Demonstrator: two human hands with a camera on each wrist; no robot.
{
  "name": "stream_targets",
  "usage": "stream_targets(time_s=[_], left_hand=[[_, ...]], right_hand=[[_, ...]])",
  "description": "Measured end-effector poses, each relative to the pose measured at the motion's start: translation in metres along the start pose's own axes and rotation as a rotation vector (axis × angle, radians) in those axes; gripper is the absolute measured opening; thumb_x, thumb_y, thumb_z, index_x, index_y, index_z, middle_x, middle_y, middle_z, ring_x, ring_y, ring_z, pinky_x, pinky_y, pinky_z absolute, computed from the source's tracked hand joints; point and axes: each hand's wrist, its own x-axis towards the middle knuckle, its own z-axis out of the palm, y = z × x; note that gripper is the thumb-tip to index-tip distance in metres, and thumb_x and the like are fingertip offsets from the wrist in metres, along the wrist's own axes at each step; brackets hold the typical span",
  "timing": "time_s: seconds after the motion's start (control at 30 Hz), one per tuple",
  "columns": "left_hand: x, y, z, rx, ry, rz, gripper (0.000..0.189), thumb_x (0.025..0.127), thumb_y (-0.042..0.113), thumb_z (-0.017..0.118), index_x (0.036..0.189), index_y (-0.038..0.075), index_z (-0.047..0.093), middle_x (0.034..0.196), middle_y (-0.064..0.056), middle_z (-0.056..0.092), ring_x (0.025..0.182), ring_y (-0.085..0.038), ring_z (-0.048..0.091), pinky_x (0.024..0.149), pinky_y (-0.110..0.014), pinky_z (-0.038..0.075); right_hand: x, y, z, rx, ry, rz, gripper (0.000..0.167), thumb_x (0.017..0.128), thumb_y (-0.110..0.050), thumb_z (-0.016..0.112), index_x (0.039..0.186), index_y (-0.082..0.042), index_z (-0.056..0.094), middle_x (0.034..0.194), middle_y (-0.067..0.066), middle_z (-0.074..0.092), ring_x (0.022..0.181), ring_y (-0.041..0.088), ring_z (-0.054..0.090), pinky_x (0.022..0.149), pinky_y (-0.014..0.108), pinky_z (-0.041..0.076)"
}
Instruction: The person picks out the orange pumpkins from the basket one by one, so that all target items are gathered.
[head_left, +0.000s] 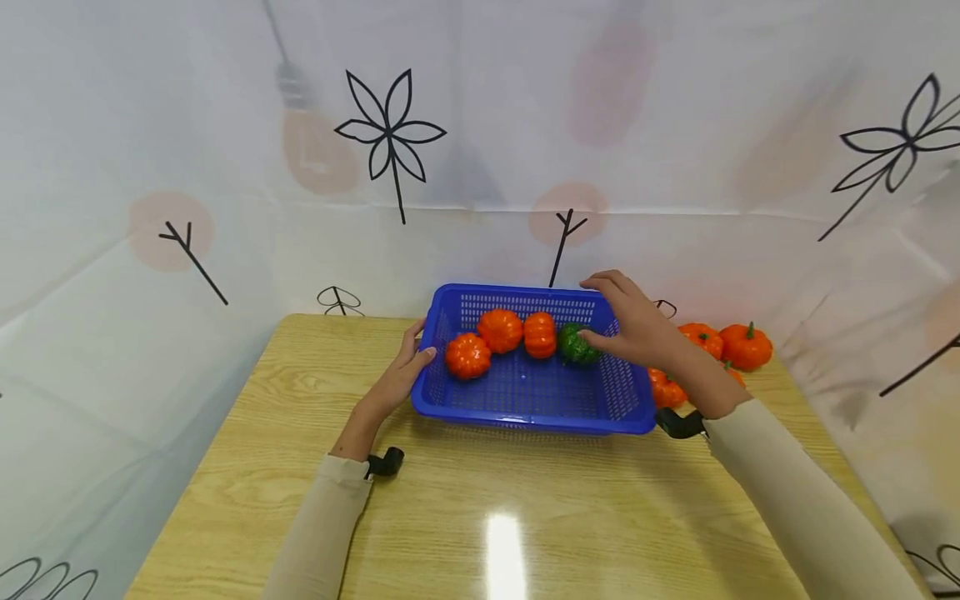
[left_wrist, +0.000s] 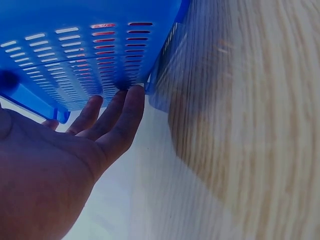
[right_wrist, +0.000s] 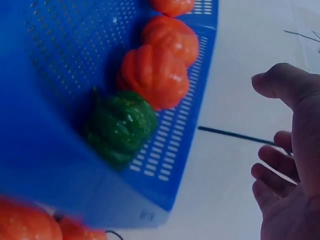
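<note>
A blue plastic basket (head_left: 525, 419) with slotted walls stands on the wooden table. Inside it are three small orange pumpkins (head_left: 468, 357) and a green pumpkin (head_left: 577, 345), lined up towards the back. My left hand (head_left: 397, 377) grips the basket's left side, its thumb at the rim and its fingers (left_wrist: 131, 112) against the outer wall. Over the right end of the basket is my right hand (head_left: 637, 325), fingers spread and holding nothing. The right wrist view shows that hand (right_wrist: 295, 160) apart from the green pumpkin (right_wrist: 122, 127).
Several more orange pumpkins (head_left: 746, 347) lie on the table just right of the basket, partly behind the right forearm. A white patterned cloth (head_left: 480, 150) hangs behind the table (head_left: 420, 517).
</note>
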Motion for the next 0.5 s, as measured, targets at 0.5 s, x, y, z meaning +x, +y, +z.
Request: stream_targets(time_s=[0.5], left_hand=[[-0.002, -0.001, -0.002, 0.007, 0.001, 0.001, 0.065, 0.116, 0.029, 0.039, 0.170, 0.026, 0.003, 0.169, -0.021, 0.026, 0.147, -0.047, 0.043, 0.115, -0.064, 0.041]], right_hand=[[0.046, 0.055, 0.072, 0.057, -0.164, -0.099, 0.081, 0.084, -0.038, 0.090, 0.150, -0.008, 0.054, 0.147, 0.018, 0.052, 0.134, 0.044, 0.052, 0.113, 0.065, 0.043]])
